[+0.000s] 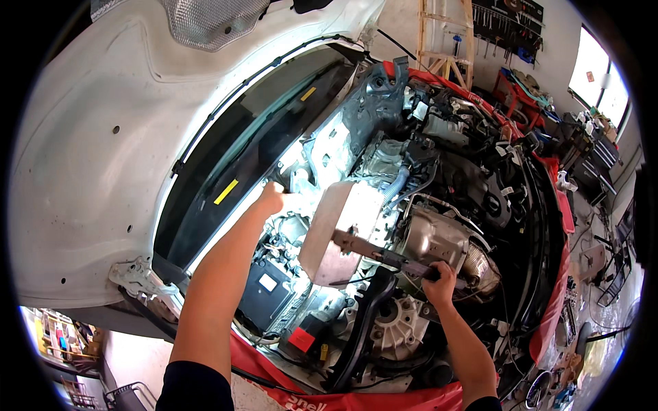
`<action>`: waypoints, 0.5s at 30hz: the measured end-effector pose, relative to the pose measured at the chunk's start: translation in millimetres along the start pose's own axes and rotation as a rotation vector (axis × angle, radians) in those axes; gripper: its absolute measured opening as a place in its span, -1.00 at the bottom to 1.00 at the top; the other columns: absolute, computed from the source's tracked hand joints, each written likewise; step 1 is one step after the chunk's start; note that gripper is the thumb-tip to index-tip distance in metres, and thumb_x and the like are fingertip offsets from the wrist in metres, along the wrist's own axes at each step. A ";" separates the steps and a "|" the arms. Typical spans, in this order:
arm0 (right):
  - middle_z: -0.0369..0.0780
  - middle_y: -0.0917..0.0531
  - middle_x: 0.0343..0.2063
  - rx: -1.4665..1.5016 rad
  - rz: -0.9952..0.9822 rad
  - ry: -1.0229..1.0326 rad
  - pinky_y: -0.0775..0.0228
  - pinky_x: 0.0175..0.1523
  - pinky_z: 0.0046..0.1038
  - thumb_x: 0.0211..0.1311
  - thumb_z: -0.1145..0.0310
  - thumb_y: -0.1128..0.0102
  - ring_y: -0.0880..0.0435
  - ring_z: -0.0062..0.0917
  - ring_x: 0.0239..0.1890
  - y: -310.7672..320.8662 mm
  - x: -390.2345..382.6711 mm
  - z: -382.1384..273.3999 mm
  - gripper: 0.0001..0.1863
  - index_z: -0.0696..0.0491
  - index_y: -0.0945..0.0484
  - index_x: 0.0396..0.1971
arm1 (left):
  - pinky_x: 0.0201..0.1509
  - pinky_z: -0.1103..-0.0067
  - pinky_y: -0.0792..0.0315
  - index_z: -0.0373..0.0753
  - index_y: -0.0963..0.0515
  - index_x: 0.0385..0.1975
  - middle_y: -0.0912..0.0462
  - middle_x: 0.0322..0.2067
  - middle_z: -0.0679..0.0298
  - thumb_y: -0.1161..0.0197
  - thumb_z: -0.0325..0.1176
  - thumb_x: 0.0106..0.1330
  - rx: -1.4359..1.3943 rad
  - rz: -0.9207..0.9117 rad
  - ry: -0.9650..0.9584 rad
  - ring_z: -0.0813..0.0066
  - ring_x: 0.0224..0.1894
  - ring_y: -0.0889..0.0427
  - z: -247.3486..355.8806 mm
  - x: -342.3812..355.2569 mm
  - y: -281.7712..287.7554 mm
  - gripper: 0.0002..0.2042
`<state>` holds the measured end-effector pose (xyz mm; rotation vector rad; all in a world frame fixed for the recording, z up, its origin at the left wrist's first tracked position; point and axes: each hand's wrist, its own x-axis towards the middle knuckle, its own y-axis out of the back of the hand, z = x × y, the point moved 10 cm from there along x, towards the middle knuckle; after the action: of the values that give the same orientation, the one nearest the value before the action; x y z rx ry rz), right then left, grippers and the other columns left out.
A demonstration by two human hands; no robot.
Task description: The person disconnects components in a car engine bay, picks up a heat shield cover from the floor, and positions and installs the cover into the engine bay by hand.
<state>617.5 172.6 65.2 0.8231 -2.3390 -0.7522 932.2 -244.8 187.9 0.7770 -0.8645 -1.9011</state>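
Observation:
A flat rectangular work light (330, 229) lies above the engine bay, its plain back toward me, throwing bright light downward. From it a worn metal bar (384, 255) runs to the right. My right hand (440, 282) is closed around the dark far part of this bar. Reaching over the cowl below the windshield, my left hand (274, 197) is beside the light panel's left edge. Glare washes out its fingers, and whether they hold anything is hidden. Just right of the bar sits a metal heat shield (432, 236) over the engine. A black battery-like box (269, 284) is below my left forearm.
The raised white hood (89, 157) fills the left side, by the windshield (233, 171). Red fender covers (552, 301) line the bay. A black curved bar (363, 329) crosses the near side beside a ribbed metal housing (399, 325). A wooden ladder (425, 34) stands behind.

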 end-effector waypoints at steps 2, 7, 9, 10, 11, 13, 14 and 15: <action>-0.14 -0.64 -0.32 -0.030 0.072 0.106 -0.31 0.17 -0.18 -0.25 0.43 -0.32 -0.55 -0.11 -0.15 9.1 4.6 -14.0 -0.62 0.07 -0.60 -0.26 | -0.11 0.40 -0.51 -0.44 -0.68 -0.41 -0.72 -0.43 -0.01 -0.42 -0.11 0.12 -0.099 0.018 -0.080 0.26 -0.25 -0.73 4.4 -1.4 -0.4 -0.61; -0.14 -0.63 -0.37 -0.057 0.230 -0.061 -0.39 0.03 -0.13 0.01 0.41 -0.37 -0.59 -0.20 -0.22 25.3 1.6 -14.4 -0.71 0.04 -0.59 -0.20 | -0.38 0.33 -0.46 -0.43 -0.66 -0.53 -0.66 -0.56 -0.04 -0.40 -0.10 0.14 0.016 0.073 -0.170 0.15 -0.54 -0.64 6.1 -1.1 0.2 -0.61; -0.13 -0.63 -0.39 0.199 0.245 -0.265 -0.44 -0.07 -0.13 0.05 0.42 -0.36 -0.61 -0.21 -0.29 20.3 2.9 -1.9 -0.72 0.05 -0.59 -0.20 | -0.35 0.27 -0.49 -0.45 -0.64 -0.49 -0.63 -0.53 -0.15 -0.39 -0.01 0.04 0.183 0.140 -0.255 -0.08 -0.48 -0.64 19.1 -9.3 1.8 -0.52; -0.12 -0.64 -0.38 0.170 0.261 -0.248 -0.48 -0.16 -0.16 0.14 0.40 -0.32 -0.62 -0.22 -0.34 22.9 3.8 -9.2 -0.69 0.15 -0.58 -0.11 | -0.30 0.26 -0.51 -0.46 -0.64 -0.42 -0.64 -0.48 -0.17 -0.37 0.00 0.05 0.098 0.103 -0.255 -0.10 -0.43 -0.66 22.5 -14.7 -3.5 -0.50; -0.11 -0.65 -0.36 0.149 0.288 -0.279 -0.49 -0.14 -0.17 0.16 0.40 -0.32 -0.64 -0.22 -0.31 26.9 8.6 -11.3 -0.66 0.18 -0.57 -0.07 | -0.24 0.24 -0.54 -0.47 -0.64 -0.35 -0.66 -0.42 -0.20 -0.35 0.02 0.05 0.026 0.084 -0.249 -0.12 -0.37 -0.68 26.0 -22.4 -7.1 -0.48; -0.09 -0.67 -0.32 0.167 0.370 -0.227 -0.49 -0.10 -0.18 0.18 0.38 -0.30 -0.66 -0.23 -0.26 38.5 19.7 -24.5 -0.60 0.23 -0.55 -0.01 | -0.14 0.22 -0.57 -0.48 -0.63 -0.29 -0.68 -0.34 -0.22 -0.31 0.00 0.09 0.106 0.168 -0.240 -0.13 -0.27 -0.70 40.3 -41.7 -15.0 -0.48; -0.06 -0.69 -0.26 0.102 0.319 -0.327 -0.50 -0.08 -0.21 0.20 0.37 -0.29 -0.68 -0.24 -0.22 40.8 29.9 -17.1 -0.55 0.29 -0.53 0.04 | -0.08 0.21 -0.58 -0.46 -0.64 -0.33 -0.69 -0.29 -0.21 -0.30 -0.02 0.10 0.073 0.175 -0.068 -0.14 -0.19 -0.70 33.3 -48.6 -25.7 -0.51; -0.06 -0.69 -0.23 0.158 0.323 -0.320 -0.50 -0.06 -0.22 0.19 0.38 -0.29 -0.70 -0.23 -0.19 47.4 42.1 -16.3 -0.58 0.27 -0.54 0.02 | -0.08 0.19 -0.58 -0.45 -0.63 -0.33 -0.70 -0.25 -0.18 -0.30 -0.03 0.10 0.121 0.151 -0.053 -0.13 -0.18 -0.70 38.1 -56.8 -37.6 -0.53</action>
<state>582.0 169.7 120.1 0.3879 -2.7554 -0.6001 908.7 -170.4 188.7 0.7148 -1.0502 -1.7554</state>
